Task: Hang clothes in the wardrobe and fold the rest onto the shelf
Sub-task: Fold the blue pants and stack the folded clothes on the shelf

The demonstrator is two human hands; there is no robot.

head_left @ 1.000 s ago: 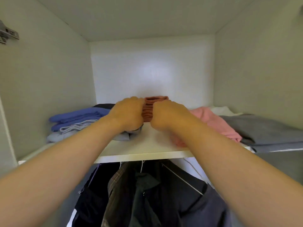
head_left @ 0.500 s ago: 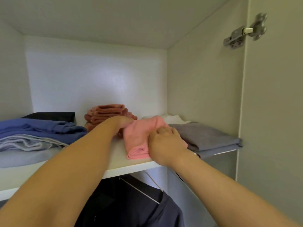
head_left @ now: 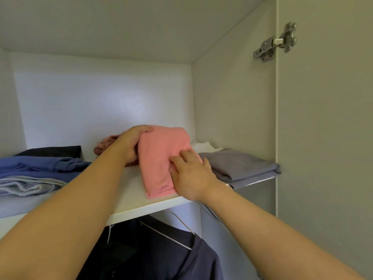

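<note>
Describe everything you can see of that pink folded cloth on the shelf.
The pink cloth is soft-looking fabric, folded into a narrow oblong. Its near end lies at the front of the white shelf. Its far end is raised, gripped by the left hand. The right hand presses flat on its right side.

The white shelf (head_left: 131,190) carries a blue clothes pile (head_left: 40,166) at left, a pink folded garment (head_left: 159,158) in the centre, a grey folded garment (head_left: 242,166) at right, and behind it perhaps a white cloth (head_left: 203,146).

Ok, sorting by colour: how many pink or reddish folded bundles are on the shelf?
2: the pink bundle mid-shelf, touched by left hand and right hand; the rust-coloured bundle behind the left hand, partly hidden.
</note>
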